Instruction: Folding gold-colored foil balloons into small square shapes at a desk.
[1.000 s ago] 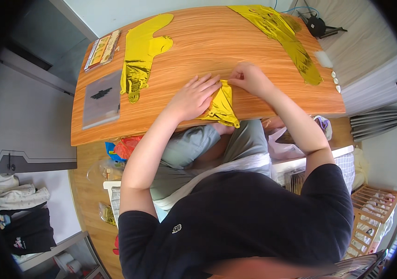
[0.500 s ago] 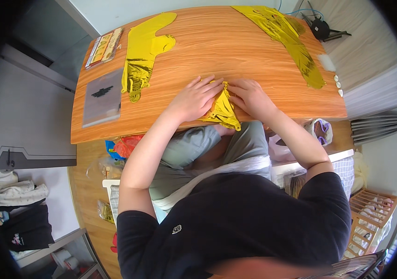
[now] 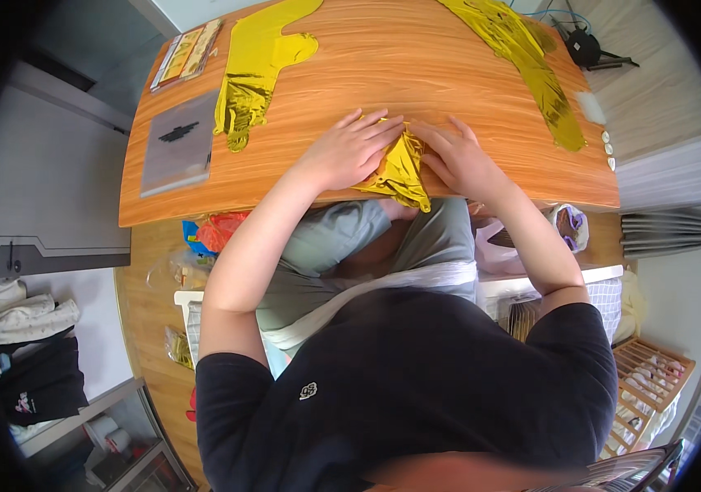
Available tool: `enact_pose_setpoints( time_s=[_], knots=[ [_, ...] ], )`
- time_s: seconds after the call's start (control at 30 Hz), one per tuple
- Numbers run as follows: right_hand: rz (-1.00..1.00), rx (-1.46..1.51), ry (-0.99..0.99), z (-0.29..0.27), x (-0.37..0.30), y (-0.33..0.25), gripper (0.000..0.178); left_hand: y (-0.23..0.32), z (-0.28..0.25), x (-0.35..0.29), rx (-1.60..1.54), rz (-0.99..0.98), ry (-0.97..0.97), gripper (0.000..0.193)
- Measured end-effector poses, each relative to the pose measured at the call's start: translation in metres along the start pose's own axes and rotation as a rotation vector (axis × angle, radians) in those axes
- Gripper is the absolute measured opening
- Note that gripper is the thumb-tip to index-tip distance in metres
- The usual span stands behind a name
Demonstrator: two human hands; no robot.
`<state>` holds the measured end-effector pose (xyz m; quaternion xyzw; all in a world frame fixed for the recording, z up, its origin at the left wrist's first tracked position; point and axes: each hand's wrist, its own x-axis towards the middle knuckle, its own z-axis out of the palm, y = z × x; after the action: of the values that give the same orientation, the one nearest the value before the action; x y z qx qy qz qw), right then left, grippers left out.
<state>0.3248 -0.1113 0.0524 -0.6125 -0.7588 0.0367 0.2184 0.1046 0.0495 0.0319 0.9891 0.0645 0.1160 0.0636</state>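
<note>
A crumpled gold foil balloon [image 3: 408, 168], flat and uninflated, lies at the near edge of the wooden table [image 3: 367, 74], its lower tip hanging over the edge toward my lap. My left hand [image 3: 354, 152] rests on its left side, palm down with fingers stretched out. From the right, my right hand [image 3: 458, 160] touches the foil's far edge, its fingers extended and apart. Part of the foil is hidden beneath my left hand. Both sets of fingertips almost meet at the top of the foil.
Another flat gold foil balloon [image 3: 264, 66] lies at the table's left, and a long one [image 3: 522, 61] at the far right. A clear plastic sleeve [image 3: 178, 143] and printed booklets [image 3: 186, 53] sit along the left edge. A black router-like device [image 3: 584, 49] stands beyond the right corner.
The view has shifted, so the table sits higher in it. My right hand's fingers have spread more, with one finger lifted. Both hands stay at the foil.
</note>
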Motion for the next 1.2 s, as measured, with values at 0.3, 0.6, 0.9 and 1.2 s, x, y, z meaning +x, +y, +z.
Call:
enact_pose_setpoints(
  time_s=[0.3, 0.6, 0.9, 1.2],
  knots=[
    [-0.422, 0.013, -0.022, -0.011, -0.012, -0.015, 0.043, 0.001, 0.001, -0.002, -0.006, -0.001, 0.029, 0.054],
    [0.014, 0.331, -0.031, 0.002, -0.001, -0.014, 0.026, 0.004, -0.003, -0.002, -0.050, -0.026, -0.027, 0.054],
    [0.177, 0.405, 0.168, 0.015, 0.025, -0.036, 0.021, 0.002, -0.001, -0.001, 0.000, -0.020, -0.046, 0.057],
    [0.264, 0.253, 0.119, 0.025, 0.037, -0.036, 0.022, -0.003, 0.001, -0.006, -0.204, -0.058, 0.132, 0.067]
  ],
)
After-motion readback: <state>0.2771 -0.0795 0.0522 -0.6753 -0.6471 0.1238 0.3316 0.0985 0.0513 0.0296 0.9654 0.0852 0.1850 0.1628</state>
